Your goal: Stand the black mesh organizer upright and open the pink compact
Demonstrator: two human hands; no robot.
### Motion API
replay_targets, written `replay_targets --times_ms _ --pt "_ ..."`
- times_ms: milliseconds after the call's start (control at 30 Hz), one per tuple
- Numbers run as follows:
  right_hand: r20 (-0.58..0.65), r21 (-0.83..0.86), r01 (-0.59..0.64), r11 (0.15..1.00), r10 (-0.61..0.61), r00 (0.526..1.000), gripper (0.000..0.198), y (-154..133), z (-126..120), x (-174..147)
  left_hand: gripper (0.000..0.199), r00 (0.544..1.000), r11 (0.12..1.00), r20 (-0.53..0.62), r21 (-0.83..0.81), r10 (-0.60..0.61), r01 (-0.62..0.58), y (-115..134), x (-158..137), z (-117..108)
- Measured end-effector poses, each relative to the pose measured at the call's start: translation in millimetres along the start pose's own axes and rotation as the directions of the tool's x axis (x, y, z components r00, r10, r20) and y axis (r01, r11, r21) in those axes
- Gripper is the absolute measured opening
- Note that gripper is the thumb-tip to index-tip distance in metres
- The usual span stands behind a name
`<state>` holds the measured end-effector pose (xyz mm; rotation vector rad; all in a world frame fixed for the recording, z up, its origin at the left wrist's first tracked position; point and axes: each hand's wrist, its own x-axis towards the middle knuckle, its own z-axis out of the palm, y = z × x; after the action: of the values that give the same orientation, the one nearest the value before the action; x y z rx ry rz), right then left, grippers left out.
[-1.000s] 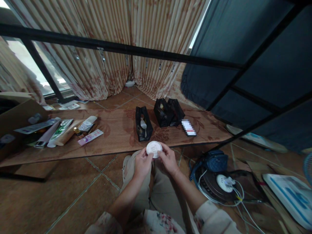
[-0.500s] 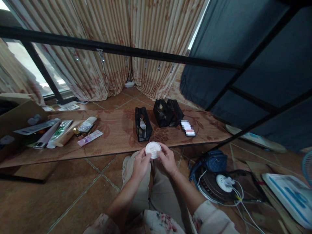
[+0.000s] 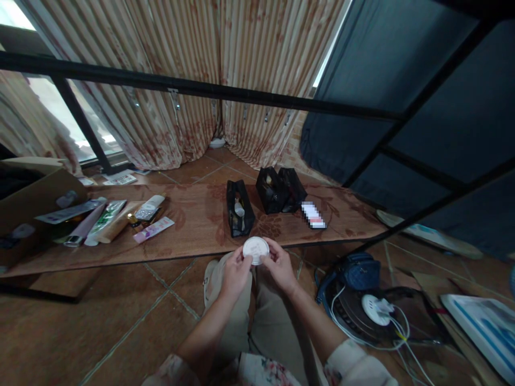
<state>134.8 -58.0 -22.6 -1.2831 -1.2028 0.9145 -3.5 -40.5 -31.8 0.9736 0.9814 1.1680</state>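
Note:
A round white jar (image 3: 256,247), with faint print on the face turned towards me, is held over my lap at the near edge of the table. My left hand (image 3: 236,272) grips its left side and my right hand (image 3: 280,266) its right, both thumbs resting on the lower rim. Just beyond the jar stands an open black pouch (image 3: 240,220) with small items inside. Two more black pouches (image 3: 272,195) stand side by side behind it, and a phone (image 3: 314,215) lies to their right.
Several cosmetic tubes (image 3: 105,221) and small packs lie on the long table (image 3: 197,230) at left, beside a cardboard box (image 3: 36,195). A black metal bar (image 3: 193,88) crosses ahead. On the right are a blue bag (image 3: 362,272) and a white power socket (image 3: 376,310) with cables.
The whole view has shifted slightly, so things appear a little lower and further right. Both hands still hold the white jar in the same way.

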Motion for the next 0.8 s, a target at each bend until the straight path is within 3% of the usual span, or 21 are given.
replay_targets --times_ms 300,800 --pt "-0.005 0.176 -0.067 0.982 0.068 0.998 0.054 -6.0 2.9 0.6 0.036 1.000 0.999 -0.011 -0.050 -0.010 0.009 5.6 -1.6 2.1" --pt "-0.034 0.206 -0.120 0.971 0.129 0.991 0.054 -12.5 5.4 2.5 0.034 1.000 1.000 -0.020 0.027 0.012 -0.011 -1.2 2.4 -0.8"
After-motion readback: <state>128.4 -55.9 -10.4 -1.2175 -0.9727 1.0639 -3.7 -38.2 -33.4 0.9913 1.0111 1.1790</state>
